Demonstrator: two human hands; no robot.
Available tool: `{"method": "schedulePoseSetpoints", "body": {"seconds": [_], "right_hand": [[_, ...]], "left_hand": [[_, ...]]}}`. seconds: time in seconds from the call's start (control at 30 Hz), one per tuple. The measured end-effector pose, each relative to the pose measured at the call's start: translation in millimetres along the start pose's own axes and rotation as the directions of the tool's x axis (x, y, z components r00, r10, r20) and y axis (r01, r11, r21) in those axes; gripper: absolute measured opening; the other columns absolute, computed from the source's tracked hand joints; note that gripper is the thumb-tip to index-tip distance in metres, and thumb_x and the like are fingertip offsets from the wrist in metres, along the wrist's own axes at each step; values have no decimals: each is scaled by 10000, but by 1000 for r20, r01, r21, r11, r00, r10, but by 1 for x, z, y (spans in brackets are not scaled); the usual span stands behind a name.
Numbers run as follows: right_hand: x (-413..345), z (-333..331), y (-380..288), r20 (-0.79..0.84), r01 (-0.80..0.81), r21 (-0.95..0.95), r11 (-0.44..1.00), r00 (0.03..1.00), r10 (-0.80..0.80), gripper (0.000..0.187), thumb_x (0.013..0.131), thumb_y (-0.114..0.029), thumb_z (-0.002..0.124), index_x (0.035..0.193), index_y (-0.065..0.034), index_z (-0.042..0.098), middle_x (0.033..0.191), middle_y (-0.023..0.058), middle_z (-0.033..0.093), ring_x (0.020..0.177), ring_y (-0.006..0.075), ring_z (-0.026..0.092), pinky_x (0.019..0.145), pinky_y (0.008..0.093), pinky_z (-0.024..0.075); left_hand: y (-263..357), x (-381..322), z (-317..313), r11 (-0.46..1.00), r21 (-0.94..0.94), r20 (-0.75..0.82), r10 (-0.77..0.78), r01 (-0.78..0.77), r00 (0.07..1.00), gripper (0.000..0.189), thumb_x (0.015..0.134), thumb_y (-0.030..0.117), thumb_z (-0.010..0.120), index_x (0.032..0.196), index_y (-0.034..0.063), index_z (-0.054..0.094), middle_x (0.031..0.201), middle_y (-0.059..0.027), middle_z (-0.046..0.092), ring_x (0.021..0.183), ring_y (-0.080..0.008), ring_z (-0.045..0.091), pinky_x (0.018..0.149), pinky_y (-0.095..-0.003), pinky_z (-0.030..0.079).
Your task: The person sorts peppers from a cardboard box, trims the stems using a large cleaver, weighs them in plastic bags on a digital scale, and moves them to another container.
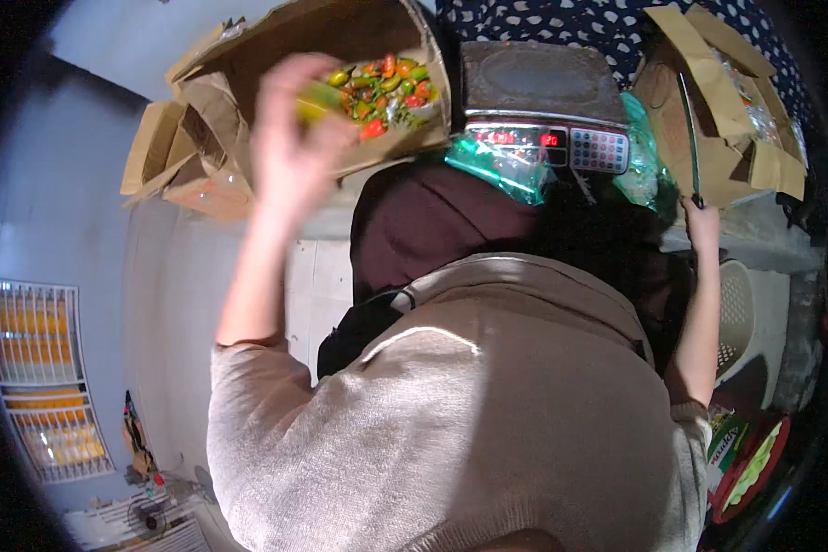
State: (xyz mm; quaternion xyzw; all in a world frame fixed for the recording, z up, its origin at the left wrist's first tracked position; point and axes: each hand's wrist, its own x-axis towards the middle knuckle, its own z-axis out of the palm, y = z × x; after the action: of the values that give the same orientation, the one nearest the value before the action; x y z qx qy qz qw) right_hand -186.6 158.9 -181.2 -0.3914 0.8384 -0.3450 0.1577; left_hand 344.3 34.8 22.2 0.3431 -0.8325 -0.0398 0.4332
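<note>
My left hand (297, 145), blurred by motion, is raised at the mouth of a cardboard box (262, 52) lying on its side. Between its fingers and thumb shows a blurred yellow-green thing (319, 101), perhaps a pepper. Just right of the hand, a heap of small red, green and yellow peppers (390, 84) lies in the box. Far to the right, my right hand (702, 224) grips the dark handle of a long, thin knife (691, 134). The knife's blade points away from me, in front of a second cardboard box (669, 131).
A digital scale (538, 79) with lit red digits stands between the boxes. Green plastic bags (500, 169) lie against its front and right side. Dark patterned cloth (545, 21) hangs behind. At right are a perforated plastic basket (735, 314) and a red bowl (783, 441) holding pale green pieces.
</note>
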Motion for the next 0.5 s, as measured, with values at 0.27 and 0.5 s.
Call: {"method": "schedulePoseSetpoints", "body": {"seconds": [0.27, 0.5], "right_hand": [[-13, 20, 0, 120, -112, 205, 972, 989, 89, 259, 819, -237, 598, 657, -47, 528, 498, -19, 441, 435, 96, 378, 430, 281, 299], [-27, 23, -22, 86, -89, 98, 991, 993, 81, 240, 820, -229, 596, 683, -38, 546, 524, -18, 471, 456, 84, 409, 445, 259, 310]], "left_hand": [[-251, 61, -216, 612, 440, -707, -216, 657, 674, 828, 710, 516, 670, 1216, -56, 352, 1214, -268, 431, 1166, -353, 411, 953, -467, 338], [-139, 14, -22, 942, 336, -262, 85, 9, 961, 257, 745, 79, 576, 993, 11, 565, 1005, -149, 580, 965, -288, 543, 822, -366, 437]]}}
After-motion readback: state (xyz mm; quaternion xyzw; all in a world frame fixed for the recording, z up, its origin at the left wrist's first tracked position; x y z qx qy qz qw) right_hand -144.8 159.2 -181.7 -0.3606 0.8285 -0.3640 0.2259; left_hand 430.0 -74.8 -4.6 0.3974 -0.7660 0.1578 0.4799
